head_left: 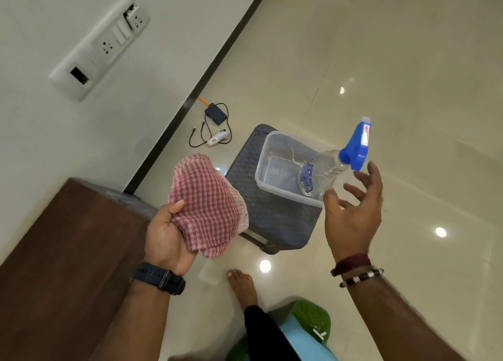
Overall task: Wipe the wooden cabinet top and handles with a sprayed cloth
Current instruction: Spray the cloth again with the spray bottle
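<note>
My left hand (pixel 166 238) holds a red-and-white checked cloth (pixel 209 205), bunched in the palm, over the edge of the brown wooden cabinet top (pixel 68 251) at the lower left. A clear spray bottle (pixel 326 167) with a blue trigger head leans inside a clear plastic tub (pixel 275 153). My right hand (pixel 353 219) hovers just beside the bottle, fingers spread and holding nothing. Whether a fingertip touches the bottle is unclear. No cabinet handles are in view.
The tub stands on a dark grey woven stool (pixel 272 219) on the glossy tiled floor. By the wall lie a black box with a cable (pixel 215 114) and a white gadget (pixel 216 140). A switch panel (pixel 100 42) is on the wall. My bare foot (pixel 242 284) stands below the stool.
</note>
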